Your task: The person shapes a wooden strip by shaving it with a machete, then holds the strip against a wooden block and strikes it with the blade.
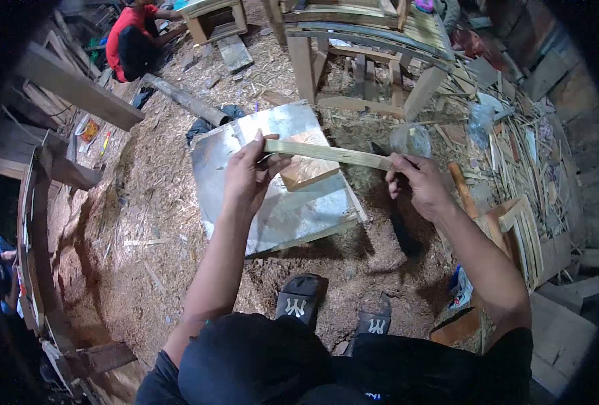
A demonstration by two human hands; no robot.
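Observation:
A thin, pale strip of wood point(330, 154) stretches between my two hands, slanting slightly down to the right. My left hand point(251, 165) pinches its left end between thumb and fingers. At the right end, my right hand point(417, 181) grips it the same way, with the other fingers curled. Beneath the strip, a wooden block point(309, 177) lies on a worn, pale metallic-looking board point(279, 216). The strip partly covers the block in this view.
Wood shavings point(144, 196) cover the ground. A person in a red top point(125, 37) crouches at the upper left near a small wooden cabinet point(211, 23). A curved wooden frame point(367, 34) stands at the back. Scrap sticks point(535, 155) and a crate-like frame point(519, 229) lie right.

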